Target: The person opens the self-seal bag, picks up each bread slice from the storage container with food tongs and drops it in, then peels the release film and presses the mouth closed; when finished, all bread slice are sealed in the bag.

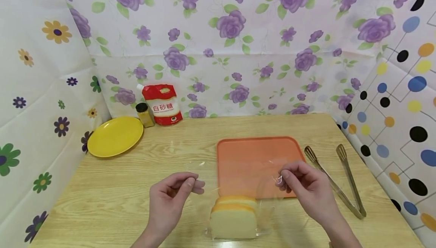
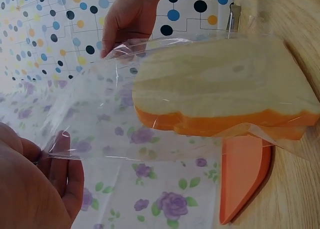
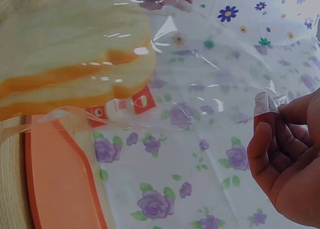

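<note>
Two slices of bread (image 1: 233, 221) stand inside a clear plastic bag (image 1: 267, 208) near the front of the table. My left hand (image 1: 174, 199) pinches the bag's upper left edge between thumb and fingers. On the other side, my right hand (image 1: 308, 187) pinches the upper right edge, so the bag's mouth is spread between them. In the left wrist view the bread (image 2: 215, 84) shows through the film, its orange crust along one side. The right wrist view has the film (image 3: 220, 104) wrapped over a fingertip of my right hand (image 3: 290, 154).
Just behind the bag lies an orange tray (image 1: 255, 157). Metal tongs (image 1: 347, 180) rest to its right, spread apart. A yellow plate (image 1: 116, 136), a small black-capped jar (image 1: 145, 115) and a red-and-white sugar pouch (image 1: 163, 105) stand at the back left. Patterned cloth walls (image 1: 211, 36) enclose the table.
</note>
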Demonstrator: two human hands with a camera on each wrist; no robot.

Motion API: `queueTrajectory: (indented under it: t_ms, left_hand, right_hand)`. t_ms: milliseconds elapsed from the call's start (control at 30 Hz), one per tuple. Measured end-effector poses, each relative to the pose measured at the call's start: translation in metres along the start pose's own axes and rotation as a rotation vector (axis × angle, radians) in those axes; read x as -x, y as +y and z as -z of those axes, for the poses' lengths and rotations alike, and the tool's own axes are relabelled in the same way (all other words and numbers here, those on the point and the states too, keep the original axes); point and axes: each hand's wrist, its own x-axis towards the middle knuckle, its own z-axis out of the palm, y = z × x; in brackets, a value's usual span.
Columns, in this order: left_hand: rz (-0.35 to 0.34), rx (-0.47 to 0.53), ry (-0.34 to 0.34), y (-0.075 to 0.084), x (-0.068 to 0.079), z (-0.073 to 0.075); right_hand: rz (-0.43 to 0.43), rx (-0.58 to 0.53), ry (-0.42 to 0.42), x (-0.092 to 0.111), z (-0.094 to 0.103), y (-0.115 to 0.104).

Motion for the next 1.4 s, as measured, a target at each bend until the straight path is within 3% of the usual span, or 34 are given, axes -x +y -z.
queueTrajectory:
  t_ms: [133, 367, 600, 700, 933, 1200, 1400]
  left_hand:
    - [-0.035, 0.004, 0.008, 0.0, 0.0, 0.0]
    - [-0.025, 0.01, 0.003, -0.001, -0.001, 0.003]
    - [-0.034, 0.022, -0.023, -0.002, -0.002, 0.005]
    - [-0.039, 0.026, -0.039, -0.003, -0.003, 0.006]
    - [-0.042, 0.051, -0.12, -0.002, -0.005, 0.011]
    - [-0.132, 0.173, -0.214, -0.01, -0.011, 0.018]
    - [-0.184, 0.162, -0.233, -0.013, -0.013, 0.02]
  right_hand:
    - [0.011, 0.036, 0.0, -0.002, 0.0, -0.002]
    - [-0.083, 0.107, -0.005, -0.004, 0.002, -0.009]
    - [-0.123, 0.14, -0.035, -0.003, 0.007, -0.012]
    - [-0.092, 0.129, -0.049, -0.004, 0.008, -0.011]
    - [0.057, -0.056, -0.086, -0.006, 0.01, 0.0]
    - [0.038, -0.099, -0.119, -0.007, 0.013, 0.004]
    - [0.058, -0.107, -0.137, -0.006, 0.016, 0.003]
